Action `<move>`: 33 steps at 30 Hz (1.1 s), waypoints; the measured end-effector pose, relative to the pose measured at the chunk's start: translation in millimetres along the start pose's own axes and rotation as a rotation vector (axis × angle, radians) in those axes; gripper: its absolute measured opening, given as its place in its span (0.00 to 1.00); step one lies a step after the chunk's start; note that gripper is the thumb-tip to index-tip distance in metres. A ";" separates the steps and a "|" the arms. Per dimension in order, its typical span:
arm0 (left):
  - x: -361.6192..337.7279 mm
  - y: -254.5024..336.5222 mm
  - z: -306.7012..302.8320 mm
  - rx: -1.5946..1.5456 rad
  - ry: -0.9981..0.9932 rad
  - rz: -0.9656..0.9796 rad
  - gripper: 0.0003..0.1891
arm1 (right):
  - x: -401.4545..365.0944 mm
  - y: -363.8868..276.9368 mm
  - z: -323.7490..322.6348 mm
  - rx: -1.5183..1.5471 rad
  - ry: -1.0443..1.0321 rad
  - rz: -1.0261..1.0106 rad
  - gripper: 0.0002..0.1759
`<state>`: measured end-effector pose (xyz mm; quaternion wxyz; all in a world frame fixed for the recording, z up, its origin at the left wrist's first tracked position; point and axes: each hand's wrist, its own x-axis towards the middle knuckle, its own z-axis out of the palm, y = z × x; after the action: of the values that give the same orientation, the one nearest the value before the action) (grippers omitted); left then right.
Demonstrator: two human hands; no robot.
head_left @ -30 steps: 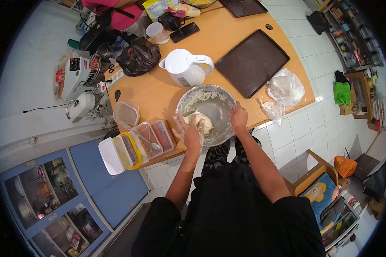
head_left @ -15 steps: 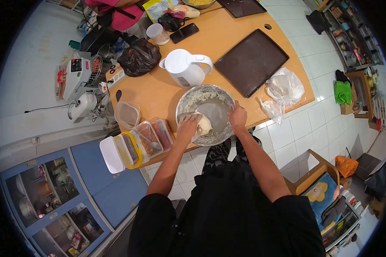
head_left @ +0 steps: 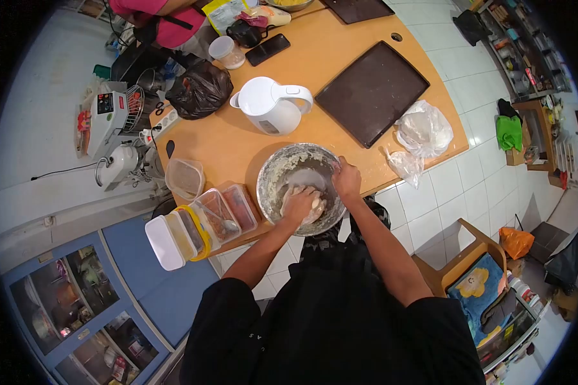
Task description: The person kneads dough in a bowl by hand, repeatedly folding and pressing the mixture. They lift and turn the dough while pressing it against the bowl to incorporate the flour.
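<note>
The bowl [head_left: 277, 172] sits at the table's near edge, close against the person's body, probably so that both arms can bear down on it from above. The dough [head_left: 316, 204] lies inside, low on the near side, partly hidden by the left hand [head_left: 300, 201]. That hand's fingers are bent over the dough; how far they close round it I cannot tell. The right hand [head_left: 347, 182] has its fingers curled tightly over the bowl's right rim, seemingly to stop the bowl sliding or turning under the left hand's push. The kettle [head_left: 271, 109] stands just beyond the bowl, the tray [head_left: 372, 96] lies far right and the tubs [head_left: 196, 228] line up at left, which seems to leave both elbows room to work.
</note>
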<state>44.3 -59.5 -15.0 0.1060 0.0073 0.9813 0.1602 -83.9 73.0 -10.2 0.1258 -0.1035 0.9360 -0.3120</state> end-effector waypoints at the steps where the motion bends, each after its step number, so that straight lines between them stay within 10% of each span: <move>1: -0.1 5.3 -0.3 0.028 -0.113 -0.046 0.13 | -3.5 -0.1 0.2 0.002 0.004 0.000 0.08; 7: 46.5 -5.6 47.9 -0.012 0.200 -0.030 0.10 | -3.5 3.0 1.1 0.045 0.023 -0.011 0.07; 18: 107.9 -3.9 50.9 -0.509 0.584 -0.856 0.18 | -8.4 1.3 -6.7 0.073 0.070 -0.061 0.07; 21: 104.5 -50.4 113.3 -0.757 0.437 -0.564 0.25 | -13.8 -3.2 -10.2 0.093 0.075 -0.033 0.07; 22: 103.4 -20.4 15.2 -0.706 -0.058 -0.649 0.29 | -14.0 -3.1 -8.7 0.105 0.075 -0.021 0.07; 26: 99.8 -15.9 -60.6 -0.243 -0.717 -0.218 0.29 | -14.1 -4.1 5.8 0.028 0.040 -0.053 0.06; 29: 99.8 -4.7 -90.9 -0.133 -0.775 -0.185 0.23 | -13.1 -2.9 7.0 0.042 0.043 -0.048 0.07; 33: 59.8 -16.2 -72.6 -0.159 -0.354 -0.143 0.15 | -10.0 -0.2 1.4 0.056 0.076 0.006 0.08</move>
<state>-29.1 -94.6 34.8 0.2881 -0.0428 0.9297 0.2254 -73.9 74.8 -9.5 0.0940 -0.0852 0.9313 -0.3413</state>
